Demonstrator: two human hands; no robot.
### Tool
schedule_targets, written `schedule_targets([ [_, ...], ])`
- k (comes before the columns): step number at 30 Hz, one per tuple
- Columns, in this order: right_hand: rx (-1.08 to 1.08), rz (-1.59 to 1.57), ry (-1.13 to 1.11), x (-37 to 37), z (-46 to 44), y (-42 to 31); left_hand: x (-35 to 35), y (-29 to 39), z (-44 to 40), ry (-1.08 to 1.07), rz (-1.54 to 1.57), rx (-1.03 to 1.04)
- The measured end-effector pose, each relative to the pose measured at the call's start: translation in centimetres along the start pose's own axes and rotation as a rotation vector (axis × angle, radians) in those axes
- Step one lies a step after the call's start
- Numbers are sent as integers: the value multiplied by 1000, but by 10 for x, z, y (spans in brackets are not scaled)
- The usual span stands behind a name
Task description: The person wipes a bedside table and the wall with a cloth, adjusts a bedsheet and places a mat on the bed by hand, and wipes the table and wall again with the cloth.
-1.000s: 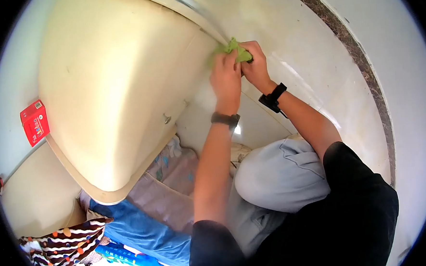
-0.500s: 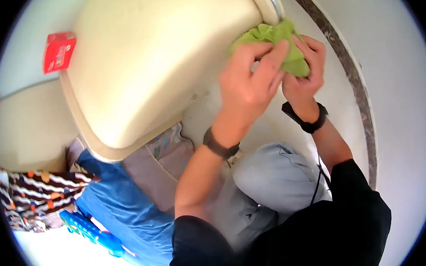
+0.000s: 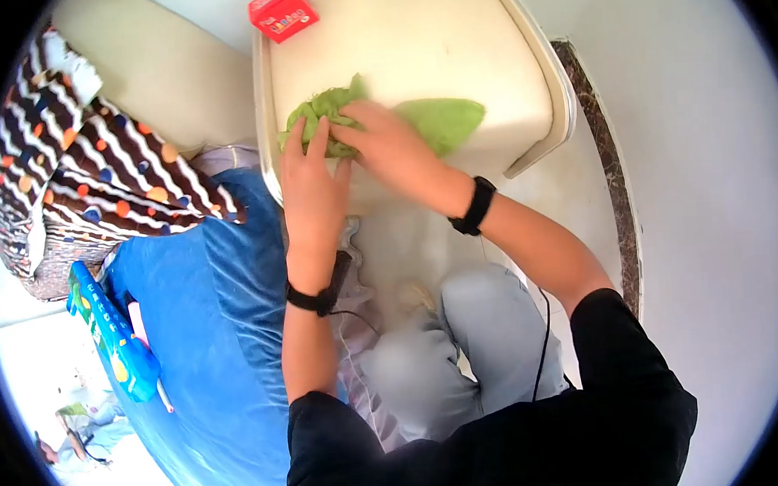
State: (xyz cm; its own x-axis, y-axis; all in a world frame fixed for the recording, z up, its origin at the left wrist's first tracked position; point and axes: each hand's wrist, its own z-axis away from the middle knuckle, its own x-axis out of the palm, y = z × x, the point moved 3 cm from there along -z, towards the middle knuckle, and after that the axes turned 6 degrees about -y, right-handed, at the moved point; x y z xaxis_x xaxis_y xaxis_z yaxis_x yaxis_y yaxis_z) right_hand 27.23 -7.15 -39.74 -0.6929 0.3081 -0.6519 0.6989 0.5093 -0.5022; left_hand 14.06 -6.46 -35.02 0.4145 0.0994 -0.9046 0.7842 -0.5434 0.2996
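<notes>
A green cloth lies bunched on the left part of the top of a cream piece of furniture, with a flatter flap spreading to the right. My left hand grips the bunched end by the furniture's front left corner. Beside it, my right hand presses into the same bunch, its fingers curled on the fabric and slightly blurred. Both wrists wear dark bands. Some of the fingertips are sunk in the cloth and hidden.
A red box stands at the back left of the furniture top. To the left is a bed with a blue cover, a patterned brown fabric and a blue packet. A white wall rises on the right.
Both hands and the green cloth have moved left, from the furniture's right edge to the left of its top. The cloth is now partly spread. The camera view has shifted too.
</notes>
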Motion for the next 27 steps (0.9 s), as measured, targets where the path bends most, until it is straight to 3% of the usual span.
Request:
schedule_targets([
  [3,69,52,-121,6,-31,14,11,-28,-25,69,120,-41],
  [6,15,93,-2,-3,-49,50,26,-19,-69,78,106,-16],
  [10,124,129,-97,-65,-37,81,53,28,-114,-50,112,62],
  [15,278,148,-189,-111,5,69,63,69,-104,-123,140,260],
  [21,242,22,-319,-84,6,42,19,48,-80,-325,16,270],
  [27,144,75,-379,-48,-56,80,17,18,-133,-374,-141,317],
])
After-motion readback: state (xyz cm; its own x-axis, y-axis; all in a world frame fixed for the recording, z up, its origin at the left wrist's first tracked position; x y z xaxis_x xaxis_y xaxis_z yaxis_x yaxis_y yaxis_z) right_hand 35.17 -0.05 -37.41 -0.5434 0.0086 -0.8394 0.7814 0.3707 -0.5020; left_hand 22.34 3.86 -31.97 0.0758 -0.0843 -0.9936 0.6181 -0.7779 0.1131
